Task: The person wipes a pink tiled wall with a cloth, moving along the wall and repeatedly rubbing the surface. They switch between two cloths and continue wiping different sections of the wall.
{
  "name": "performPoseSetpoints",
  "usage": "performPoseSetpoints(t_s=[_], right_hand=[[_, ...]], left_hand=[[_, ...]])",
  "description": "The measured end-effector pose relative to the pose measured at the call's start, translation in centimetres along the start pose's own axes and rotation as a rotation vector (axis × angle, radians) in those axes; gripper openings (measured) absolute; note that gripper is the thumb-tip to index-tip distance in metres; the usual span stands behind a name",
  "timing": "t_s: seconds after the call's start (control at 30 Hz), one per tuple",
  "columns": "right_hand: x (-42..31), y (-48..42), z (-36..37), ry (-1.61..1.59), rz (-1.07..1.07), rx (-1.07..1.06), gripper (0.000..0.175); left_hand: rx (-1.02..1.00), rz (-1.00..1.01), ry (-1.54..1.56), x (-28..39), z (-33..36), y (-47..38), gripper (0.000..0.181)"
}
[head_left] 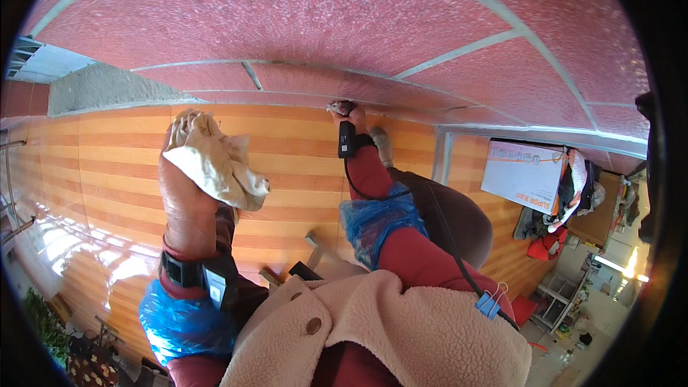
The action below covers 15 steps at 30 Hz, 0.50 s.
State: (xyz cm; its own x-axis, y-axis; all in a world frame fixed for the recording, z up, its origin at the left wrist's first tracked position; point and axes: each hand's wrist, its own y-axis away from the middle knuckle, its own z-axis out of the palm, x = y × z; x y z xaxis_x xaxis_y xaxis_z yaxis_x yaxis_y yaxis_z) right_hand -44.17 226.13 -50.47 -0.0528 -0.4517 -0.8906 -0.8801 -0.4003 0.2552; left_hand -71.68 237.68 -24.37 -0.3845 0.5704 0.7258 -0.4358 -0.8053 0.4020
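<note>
A cream-coloured cloth [217,164] lies bunched in my left hand [188,193], which is raised over the wood-patterned floor [293,172]. My right hand [352,114] reaches farther forward, down to the foot of the red tiled wall [322,21]. It grips a small, crumpled, dark and whitish thing [341,106] against the wall's bottom edge; its kind is too small to tell. Part of my left fingers is hidden by the cloth. Blue plastic sleeve covers [379,223] are on both forearms.
A foot in a grey sock [381,145] is just right of my right hand. Part of a low stool [317,250] shows by my legs. At the right stand a white and orange cardboard box [521,174], piled clothes [572,188] and a shelf rack [559,295]. Green plants [43,322] are lower left.
</note>
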Motion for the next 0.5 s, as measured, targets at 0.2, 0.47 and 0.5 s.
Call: performPoseSetpoints(t_s=[0.2, 0.47, 0.5], right_hand=[[-5.5, 0.6, -9.9, 0.143, -0.191, 0.013, 0.019], [-12.1, 1.9, -11.4, 0.889, -0.428, 0.112, 0.019], [-12.2, 2.3, -8.7, 0.959, -0.486, 0.084, 0.019]], left_hand=[[-0.077, -0.033, 0.314, 1.0, 0.8, -0.6, 0.027], [-0.060, 0.071, 0.321, 2.6, -0.6, -0.2, 0.027], [-0.049, 0.068, 0.327, 2.8, -0.8, -0.3, 0.027]])
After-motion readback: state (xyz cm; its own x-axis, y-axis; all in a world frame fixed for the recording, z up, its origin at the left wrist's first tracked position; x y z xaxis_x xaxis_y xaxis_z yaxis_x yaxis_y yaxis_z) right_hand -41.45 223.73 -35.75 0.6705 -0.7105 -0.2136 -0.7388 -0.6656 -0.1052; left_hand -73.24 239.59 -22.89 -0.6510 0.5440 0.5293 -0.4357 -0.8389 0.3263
